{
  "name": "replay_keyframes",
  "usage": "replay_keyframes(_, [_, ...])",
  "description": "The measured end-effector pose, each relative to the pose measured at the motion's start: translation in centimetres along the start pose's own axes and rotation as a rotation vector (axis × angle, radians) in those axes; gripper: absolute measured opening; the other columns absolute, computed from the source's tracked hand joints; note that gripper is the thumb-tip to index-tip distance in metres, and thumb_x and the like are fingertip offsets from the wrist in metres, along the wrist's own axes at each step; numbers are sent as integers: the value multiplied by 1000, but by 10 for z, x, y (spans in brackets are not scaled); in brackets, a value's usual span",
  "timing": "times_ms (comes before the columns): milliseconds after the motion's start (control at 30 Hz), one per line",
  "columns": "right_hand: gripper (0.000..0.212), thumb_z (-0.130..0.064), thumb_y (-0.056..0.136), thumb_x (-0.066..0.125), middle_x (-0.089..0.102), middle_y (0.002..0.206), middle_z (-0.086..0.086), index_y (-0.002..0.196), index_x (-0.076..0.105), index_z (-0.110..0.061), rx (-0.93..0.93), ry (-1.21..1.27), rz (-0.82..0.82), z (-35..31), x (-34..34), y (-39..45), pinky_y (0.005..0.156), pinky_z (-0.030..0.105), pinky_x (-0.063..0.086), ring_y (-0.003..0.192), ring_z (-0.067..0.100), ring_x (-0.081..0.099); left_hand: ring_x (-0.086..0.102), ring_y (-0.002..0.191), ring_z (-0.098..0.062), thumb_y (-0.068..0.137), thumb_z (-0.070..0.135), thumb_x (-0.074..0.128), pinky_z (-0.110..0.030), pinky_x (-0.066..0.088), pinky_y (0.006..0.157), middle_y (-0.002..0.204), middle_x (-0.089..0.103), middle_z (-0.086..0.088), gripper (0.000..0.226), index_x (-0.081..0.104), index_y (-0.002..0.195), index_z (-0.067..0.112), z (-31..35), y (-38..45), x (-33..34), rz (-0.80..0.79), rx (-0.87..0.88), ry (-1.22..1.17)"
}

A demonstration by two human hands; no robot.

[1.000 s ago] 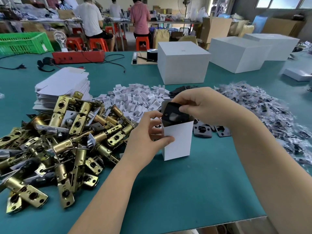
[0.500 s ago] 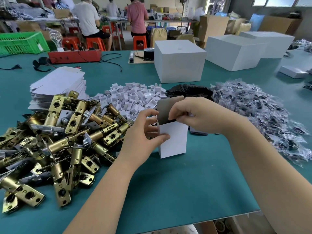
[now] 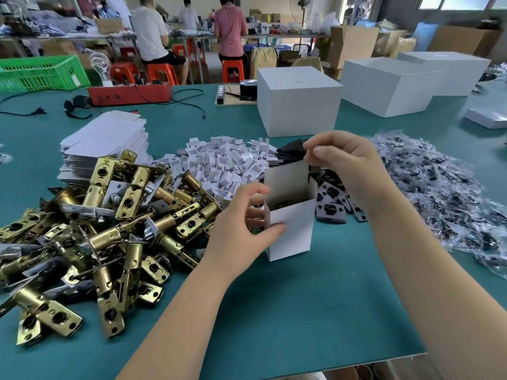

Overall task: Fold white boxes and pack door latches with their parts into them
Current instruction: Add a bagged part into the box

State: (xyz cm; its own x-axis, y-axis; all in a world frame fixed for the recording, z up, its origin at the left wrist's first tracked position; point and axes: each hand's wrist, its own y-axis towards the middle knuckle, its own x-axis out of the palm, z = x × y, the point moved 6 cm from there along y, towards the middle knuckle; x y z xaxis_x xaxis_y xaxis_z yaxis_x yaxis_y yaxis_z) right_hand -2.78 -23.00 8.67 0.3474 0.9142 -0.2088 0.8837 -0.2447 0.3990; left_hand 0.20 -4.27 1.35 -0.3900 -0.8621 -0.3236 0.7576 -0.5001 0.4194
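The left hand (image 3: 241,229) gripped the small upright white cardboard box (image 3: 290,229); above it, the right hand (image 3: 345,163) pinched its flap; contents dark, unclear.

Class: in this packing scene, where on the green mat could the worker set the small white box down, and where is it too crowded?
Bare mat lies along the near edge, between the brass latch pile and the bagged parts. Another patch lies behind the flat box stack, before the red tray. The middle, around the small white box, is crowded.
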Motion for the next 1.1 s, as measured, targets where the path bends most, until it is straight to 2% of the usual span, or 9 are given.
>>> replay_keyframes(100, [27,-8,90,60,71,72,-8,79,73,-29,160,-68,68,31,-1,18,74,18,52,72,6,62,63,85,1,74,41,71,-8,48,72,93,56,34,44,41,101,60,6,-3,0,16,64,35])
replay_keyframes(167, [26,-7,90,61,72,80,-10,83,72,-29,251,-222,-54,51,14,28,76,22,52,77,8,63,62,86,2,78,33,71,-4,46,72,94,57,32,47,41,102,60,8,-4,0,27,100,54])
replay_keyframes(300, [22,3,89,57,68,105,13,107,70,-2,427,-248,-255,81,54,43,86,29,50,91,20,60,64,87,-1,80,34,68,-5,46,74,100,57,20,44,41,102,61,9,-5,0,37,132,41])
replay_keyframes(400, [19,-9,90,64,67,98,-3,108,70,-10,373,-414,-370,96,79,56,70,12,48,82,2,62,64,87,0,80,33,68,-4,46,74,102,57,21,45,42,103,62,8,-5,-1,46,133,40])
replay_keyframes(500, [13,-11,87,67,63,69,-21,98,72,-16,334,-411,-337,110,93,67,52,1,39,58,-16,57,64,87,-1,81,27,69,-5,47,73,105,57,20,50,42,101,64,7,-3,-2,52,126,54])
replay_keyframes(700, [19,-10,80,68,57,58,-37,80,70,-29,260,-511,-377,118,101,72,52,-1,37,57,-21,52,64,87,-1,78,44,62,-9,50,74,100,57,29,31,44,102,51,8,-2,-3,26,124,69])
replay_keyframes(867, [16,-15,80,76,63,55,-19,71,67,-25,245,-322,-280,102,91,64,50,6,40,50,-9,54,64,86,3,79,40,64,-5,47,73,99,57,34,32,47,106,40,10,-2,-2,9,147,81])
replay_keyframes(1000, [14,-12,83,72,56,47,-15,72,67,-18,259,-30,-89,70,63,52,43,10,36,42,-4,45,64,86,5,79,27,72,-2,45,73,102,59,26,45,45,102,55,7,-1,-3,53,148,71])
replay_keyframes(1100, [13,-28,79,72,53,53,-10,67,74,-28,199,86,71,42,31,38,54,22,37,51,9,43,65,86,1,79,26,71,-6,48,74,102,58,25,51,44,101,63,6,0,-3,61,142,61])
